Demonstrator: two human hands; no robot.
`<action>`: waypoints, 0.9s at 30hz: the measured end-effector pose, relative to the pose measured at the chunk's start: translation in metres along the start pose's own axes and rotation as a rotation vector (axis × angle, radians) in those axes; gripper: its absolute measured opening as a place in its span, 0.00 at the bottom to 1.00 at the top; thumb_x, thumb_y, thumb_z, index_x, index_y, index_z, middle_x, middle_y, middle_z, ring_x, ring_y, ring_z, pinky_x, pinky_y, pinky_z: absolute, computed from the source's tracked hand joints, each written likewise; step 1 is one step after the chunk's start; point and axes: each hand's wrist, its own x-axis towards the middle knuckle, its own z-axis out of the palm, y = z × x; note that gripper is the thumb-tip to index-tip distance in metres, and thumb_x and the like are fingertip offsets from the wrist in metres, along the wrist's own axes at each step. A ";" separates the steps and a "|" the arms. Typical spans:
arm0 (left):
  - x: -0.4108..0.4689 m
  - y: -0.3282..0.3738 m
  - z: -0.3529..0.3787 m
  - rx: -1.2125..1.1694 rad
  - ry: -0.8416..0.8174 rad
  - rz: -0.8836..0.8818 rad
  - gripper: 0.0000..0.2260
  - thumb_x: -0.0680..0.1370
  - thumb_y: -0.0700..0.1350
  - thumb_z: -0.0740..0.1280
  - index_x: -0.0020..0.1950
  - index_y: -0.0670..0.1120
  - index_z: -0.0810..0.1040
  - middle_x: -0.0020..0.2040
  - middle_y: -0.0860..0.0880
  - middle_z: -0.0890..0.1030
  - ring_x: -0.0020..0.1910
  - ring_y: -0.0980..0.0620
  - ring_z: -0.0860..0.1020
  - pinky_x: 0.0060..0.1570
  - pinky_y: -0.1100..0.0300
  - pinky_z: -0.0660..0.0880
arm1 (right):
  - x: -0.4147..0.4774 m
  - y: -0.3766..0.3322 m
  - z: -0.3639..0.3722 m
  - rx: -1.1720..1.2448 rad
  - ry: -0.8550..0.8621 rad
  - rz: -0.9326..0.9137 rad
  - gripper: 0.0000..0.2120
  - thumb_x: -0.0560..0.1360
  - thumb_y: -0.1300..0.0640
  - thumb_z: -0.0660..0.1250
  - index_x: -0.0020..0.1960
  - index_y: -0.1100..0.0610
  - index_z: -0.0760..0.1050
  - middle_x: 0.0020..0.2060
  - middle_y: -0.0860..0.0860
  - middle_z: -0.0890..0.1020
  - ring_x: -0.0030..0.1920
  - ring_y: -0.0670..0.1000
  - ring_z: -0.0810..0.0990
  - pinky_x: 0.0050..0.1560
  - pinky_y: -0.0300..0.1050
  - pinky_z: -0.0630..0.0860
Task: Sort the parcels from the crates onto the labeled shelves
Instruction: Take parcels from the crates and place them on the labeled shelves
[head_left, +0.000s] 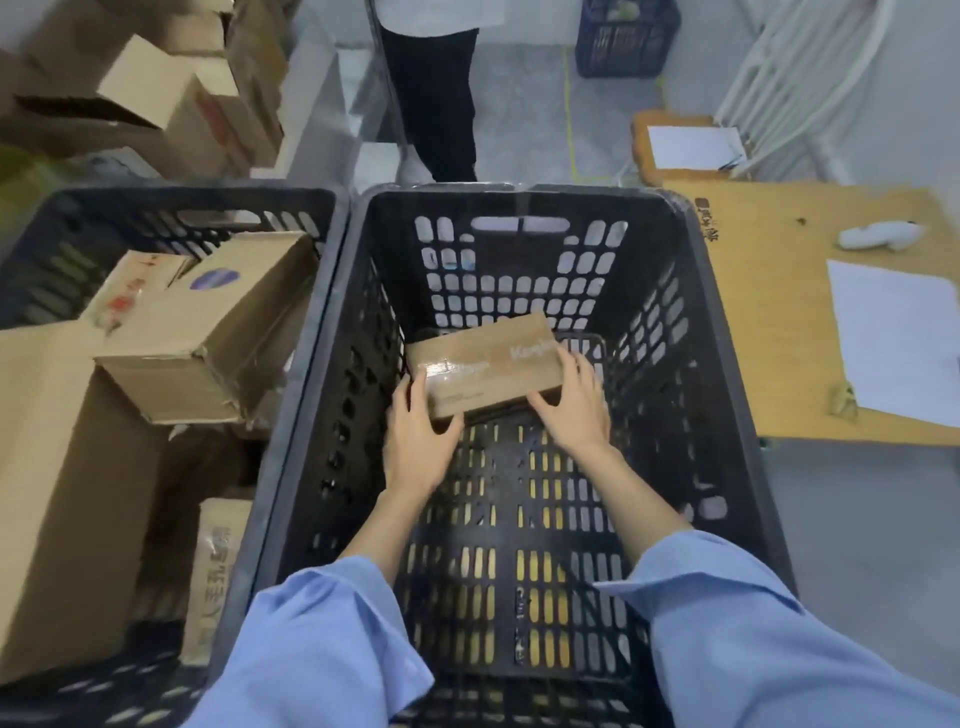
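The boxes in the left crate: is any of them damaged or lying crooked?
Yes. The top box in the left crate lies tilted across the others, and its near edge is torn and crumpled. The small parcel held by the left hand and right hand in the right crate looks intact.

Brown parcel (483, 364), black slotted crate (727, 332), blue sleeves (322, 649).
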 end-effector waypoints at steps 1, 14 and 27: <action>0.003 -0.001 0.004 -0.017 0.005 -0.009 0.34 0.78 0.50 0.68 0.80 0.49 0.55 0.79 0.48 0.57 0.76 0.47 0.59 0.71 0.48 0.65 | 0.002 0.003 0.003 0.016 -0.001 0.005 0.36 0.77 0.47 0.68 0.79 0.49 0.54 0.78 0.52 0.57 0.76 0.56 0.59 0.71 0.57 0.64; 0.026 0.003 0.030 -0.247 0.088 -0.081 0.38 0.74 0.51 0.71 0.79 0.54 0.55 0.79 0.48 0.58 0.76 0.47 0.60 0.73 0.48 0.62 | 0.015 0.017 0.018 0.287 -0.059 0.034 0.39 0.76 0.49 0.70 0.79 0.46 0.51 0.75 0.51 0.63 0.71 0.55 0.67 0.60 0.50 0.66; 0.022 0.017 0.017 -0.358 0.098 -0.204 0.36 0.73 0.46 0.74 0.77 0.44 0.60 0.72 0.46 0.68 0.70 0.46 0.68 0.70 0.50 0.66 | 0.004 0.006 0.008 0.381 -0.009 0.261 0.36 0.77 0.52 0.70 0.78 0.54 0.56 0.68 0.54 0.61 0.57 0.50 0.70 0.55 0.42 0.66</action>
